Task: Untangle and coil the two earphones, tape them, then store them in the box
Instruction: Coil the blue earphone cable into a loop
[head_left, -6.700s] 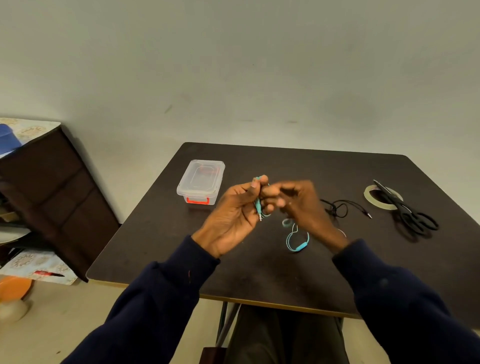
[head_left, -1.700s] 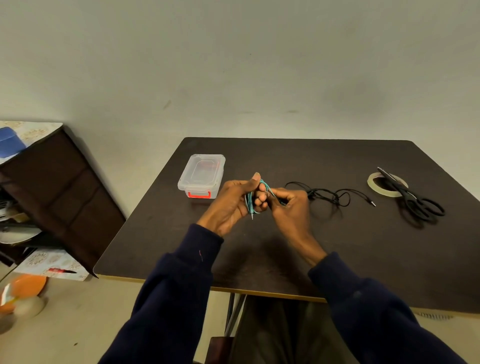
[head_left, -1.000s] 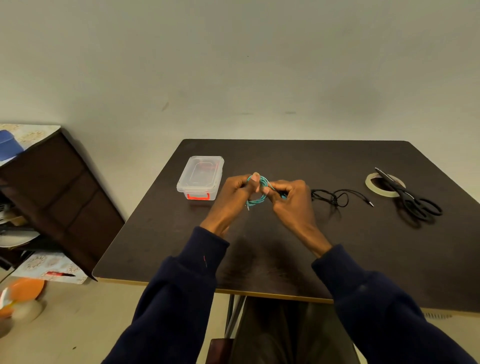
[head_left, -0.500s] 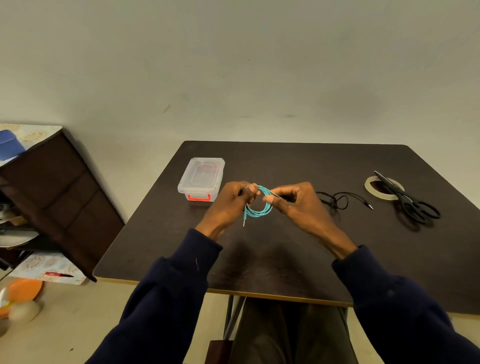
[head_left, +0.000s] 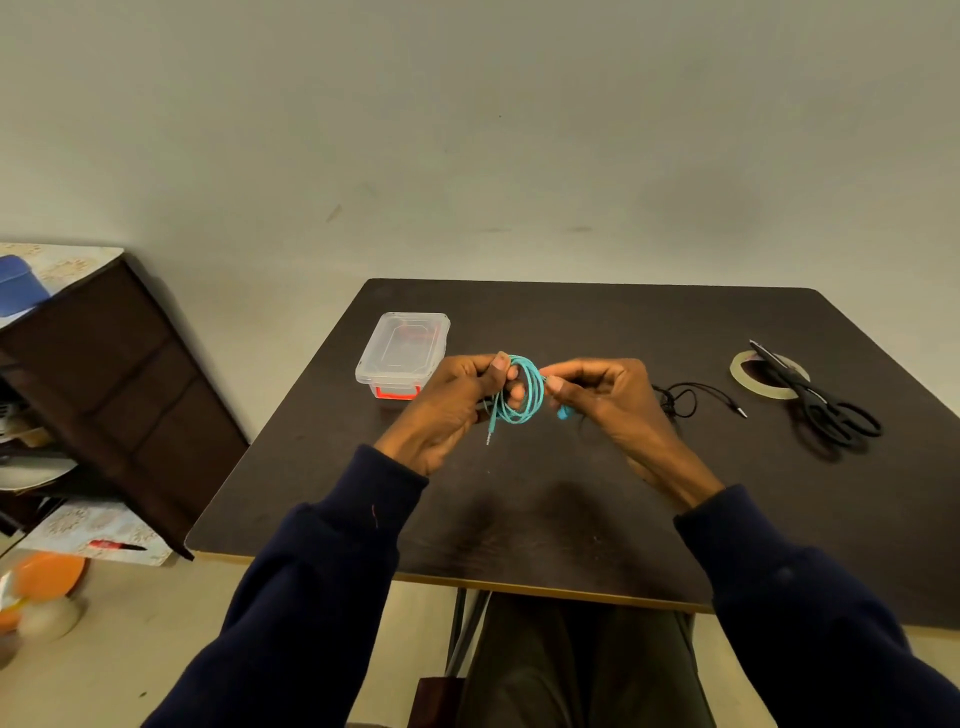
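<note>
Head view: dark table holds box, tape, scissors; brown cabinet left.

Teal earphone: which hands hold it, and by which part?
The left hand pinches the teal earphone at its coil's left side; the right hand pinches the right side.
</note>
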